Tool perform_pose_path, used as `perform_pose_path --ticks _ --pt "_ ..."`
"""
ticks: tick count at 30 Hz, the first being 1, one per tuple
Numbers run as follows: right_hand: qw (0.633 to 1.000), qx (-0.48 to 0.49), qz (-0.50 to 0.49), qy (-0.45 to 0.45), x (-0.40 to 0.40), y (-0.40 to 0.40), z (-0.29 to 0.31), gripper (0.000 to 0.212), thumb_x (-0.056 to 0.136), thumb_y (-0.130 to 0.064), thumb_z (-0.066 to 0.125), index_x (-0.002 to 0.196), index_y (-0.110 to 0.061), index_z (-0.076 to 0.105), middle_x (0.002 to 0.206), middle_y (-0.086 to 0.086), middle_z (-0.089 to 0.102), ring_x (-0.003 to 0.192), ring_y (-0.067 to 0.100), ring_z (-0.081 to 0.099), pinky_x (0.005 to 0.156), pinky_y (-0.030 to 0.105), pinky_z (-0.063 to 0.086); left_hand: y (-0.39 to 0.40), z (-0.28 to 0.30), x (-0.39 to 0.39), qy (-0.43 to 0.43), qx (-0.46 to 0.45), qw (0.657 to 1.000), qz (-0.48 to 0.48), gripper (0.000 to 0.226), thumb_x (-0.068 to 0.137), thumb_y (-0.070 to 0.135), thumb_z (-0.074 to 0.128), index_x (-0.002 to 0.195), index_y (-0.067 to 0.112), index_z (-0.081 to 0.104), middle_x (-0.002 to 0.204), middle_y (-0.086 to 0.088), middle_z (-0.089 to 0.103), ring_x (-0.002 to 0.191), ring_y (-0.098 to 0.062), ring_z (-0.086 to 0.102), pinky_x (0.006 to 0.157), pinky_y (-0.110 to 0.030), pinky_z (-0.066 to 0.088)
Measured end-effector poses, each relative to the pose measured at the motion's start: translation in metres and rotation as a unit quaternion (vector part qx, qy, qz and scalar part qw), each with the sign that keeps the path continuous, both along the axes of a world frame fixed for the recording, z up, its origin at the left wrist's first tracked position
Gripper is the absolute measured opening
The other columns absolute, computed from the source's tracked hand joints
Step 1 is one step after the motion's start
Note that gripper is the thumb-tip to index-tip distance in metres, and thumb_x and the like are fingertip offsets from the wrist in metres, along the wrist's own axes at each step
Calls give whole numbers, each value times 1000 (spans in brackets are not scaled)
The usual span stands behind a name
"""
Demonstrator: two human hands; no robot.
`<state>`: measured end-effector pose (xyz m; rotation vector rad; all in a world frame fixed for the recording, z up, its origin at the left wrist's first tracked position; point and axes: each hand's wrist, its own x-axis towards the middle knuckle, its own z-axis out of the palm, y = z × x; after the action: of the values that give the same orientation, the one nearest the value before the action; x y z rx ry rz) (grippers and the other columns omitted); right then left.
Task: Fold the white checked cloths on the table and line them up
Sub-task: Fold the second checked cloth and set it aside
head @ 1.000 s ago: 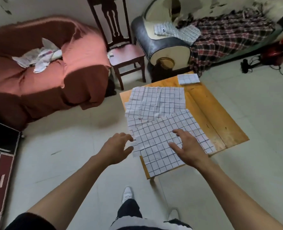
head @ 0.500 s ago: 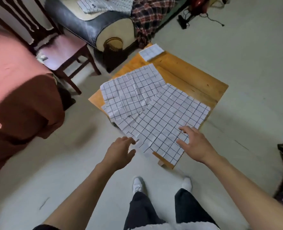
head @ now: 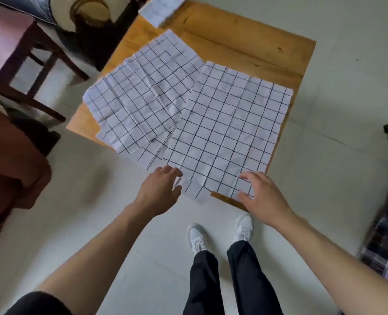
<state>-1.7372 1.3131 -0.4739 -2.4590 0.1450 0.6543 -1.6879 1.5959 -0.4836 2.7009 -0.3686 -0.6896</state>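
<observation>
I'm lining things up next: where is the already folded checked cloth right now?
In the head view the small folded cloth lies at the table's far corner, top centre, beyond the two spread cloths and apart from them.

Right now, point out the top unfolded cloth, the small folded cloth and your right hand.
top unfolded cloth (head: 229, 123): head view, its flat middle.
small folded cloth (head: 162, 9): head view, its visible centre.
right hand (head: 262, 196): head view, back of hand.

Head camera looks steeply down, close above table (head: 245, 44) and feet.
</observation>
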Motion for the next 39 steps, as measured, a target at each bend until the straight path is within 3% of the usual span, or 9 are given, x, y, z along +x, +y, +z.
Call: perform_pose_path --ticks 6,11,15,20,29,33,39 --pt "999 -1 -13 -42 -10 13 -76 44 89 -29 69 130 -21 55 130 -3 51 125 18 43 106 30 36 -2 -70 3 -36 -11 998 -45 45 90 29 64 134 22 56 140 0 54 125 -27 49 100 -43 47" --pt "992 -67 19 -104 -22 18 -121 77 72 -32 86 138 -17 49 158 6 30 149 25 16 117 37 18 -2 -107 17 -85 24 989 -122 64 81 29 71 140 20 49 151 -1 44 132 -29 44 99 -47 48" --pt "987 -100 39 -118 -27 19 -141 88 70 -30 88 144 -16 42 159 6 29 149 26 20 118 37 20 -1 -120 27 -113 52 976 -177 71 78 35 77 141 21 48 155 0 41 131 -27 45 96 -42 50" --pt "981 -101 33 -162 -30 16 -148 81 68 -30 89 138 -14 51 150 5 43 141 25 34 116 32 20 1 -126 31 -150 46 968 -196 69 71 31 86 131 17 56 147 -3 50 115 -29 53 85 -42 51" --pt "982 -99 31 -161 -29 14 -145 73 65 -36 90 128 -16 59 139 1 55 133 24 46 111 33 27 5 -123 36 -171 16 962 -211 60 67 24 90 119 12 64 133 -4 62 111 -30 57 81 -43 49" --pt "981 -83 27 -175 -32 13 -147 61 67 -30 89 121 -16 64 130 0 59 129 24 48 109 32 30 7 -121 39 -164 -1 964 -210 48 74 27 85 115 16 64 136 -1 62 113 -29 58 81 -42 48" --pt "974 -62 -5 -218 -35 13 -146 35 81 -8 76 115 -15 70 129 2 62 127 22 50 107 32 35 6 -116 39 -160 -44 969 -184 15 84 29 77 93 22 67 129 6 67 110 -25 62 82 -41 49"
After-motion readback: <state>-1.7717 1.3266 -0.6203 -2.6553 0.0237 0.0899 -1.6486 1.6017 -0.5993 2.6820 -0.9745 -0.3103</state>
